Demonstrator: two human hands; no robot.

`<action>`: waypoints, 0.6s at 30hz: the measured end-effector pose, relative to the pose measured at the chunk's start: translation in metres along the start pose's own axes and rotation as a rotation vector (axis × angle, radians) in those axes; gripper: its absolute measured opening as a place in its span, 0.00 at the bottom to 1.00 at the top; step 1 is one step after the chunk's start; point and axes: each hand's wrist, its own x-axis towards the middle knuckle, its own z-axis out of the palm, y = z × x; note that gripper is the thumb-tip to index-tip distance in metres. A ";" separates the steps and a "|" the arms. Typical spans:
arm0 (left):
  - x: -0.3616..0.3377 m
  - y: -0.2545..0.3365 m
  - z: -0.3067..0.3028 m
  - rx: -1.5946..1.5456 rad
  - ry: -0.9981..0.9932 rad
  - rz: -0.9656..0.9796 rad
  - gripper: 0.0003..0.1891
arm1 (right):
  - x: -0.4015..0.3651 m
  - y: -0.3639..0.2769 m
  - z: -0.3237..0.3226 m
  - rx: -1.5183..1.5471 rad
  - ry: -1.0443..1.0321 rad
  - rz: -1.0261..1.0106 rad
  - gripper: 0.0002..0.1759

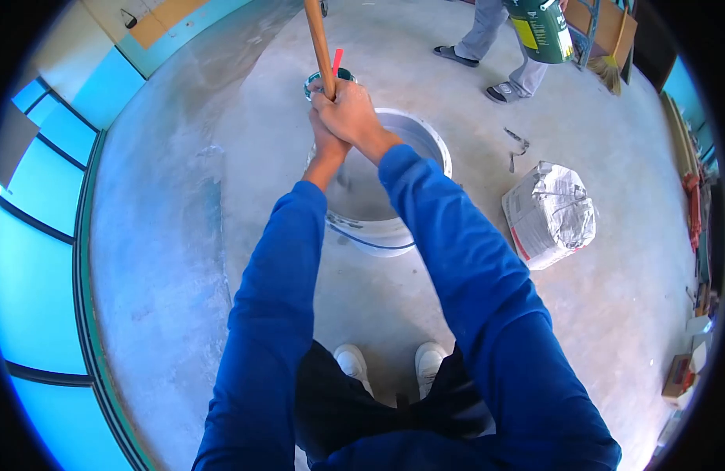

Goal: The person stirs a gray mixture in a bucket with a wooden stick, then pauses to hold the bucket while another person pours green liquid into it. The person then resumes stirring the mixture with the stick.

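Note:
A wooden pole (321, 43) rises from my two fists, which are wrapped round it one against the other. My right hand (351, 114) is the upper and nearer one. Partly covered by it, my left hand (326, 140) grips just below. Under both hands stands a large white bucket (378, 234) with smooth grey liquid mix (370, 188) inside. The pole's lower end is hidden by my hands, so I cannot see what is on it. Just beyond my hands is a small green can (345, 74) with a red strip (337, 61) sticking up.
A crumpled white paper bag (547, 212) stands right of the bucket. Thin dark tools (517, 145) lie behind it. At the back right, a person in grey trousers (488, 31) stands beside a green pail (541, 31). A straw broom (610, 71) leans nearby. Windows (33, 275) line the left.

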 end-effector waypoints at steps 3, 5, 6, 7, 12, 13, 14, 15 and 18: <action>-0.006 -0.012 0.029 -0.043 0.079 0.139 0.03 | -0.004 0.011 -0.021 -0.215 -0.089 -0.032 0.13; -0.014 -0.018 0.060 -0.213 0.069 0.067 0.04 | -0.003 0.026 -0.038 -0.512 -0.096 0.067 0.13; -0.020 -0.018 0.074 -0.321 0.030 -0.009 0.04 | -0.005 0.026 -0.051 -0.576 -0.112 0.110 0.13; -0.025 -0.015 0.088 -0.445 -0.021 -0.103 0.04 | -0.007 0.023 -0.064 -0.642 -0.129 0.156 0.14; -0.036 0.012 0.072 -0.426 -0.286 -0.453 0.05 | 0.001 0.012 -0.076 -0.674 -0.193 0.256 0.16; -0.035 0.027 0.060 -0.317 -0.266 -0.510 0.04 | 0.007 0.009 -0.072 -0.613 -0.241 0.270 0.16; -0.031 0.037 0.044 -0.205 -0.241 -0.555 0.03 | 0.010 0.006 -0.066 -0.552 -0.287 0.280 0.16; -0.024 0.033 0.026 -0.149 -0.243 -0.513 0.03 | 0.010 0.003 -0.055 -0.455 -0.246 0.275 0.17; -0.003 0.015 -0.008 0.017 -0.158 -0.216 0.09 | 0.007 -0.006 -0.015 -0.179 -0.108 0.225 0.18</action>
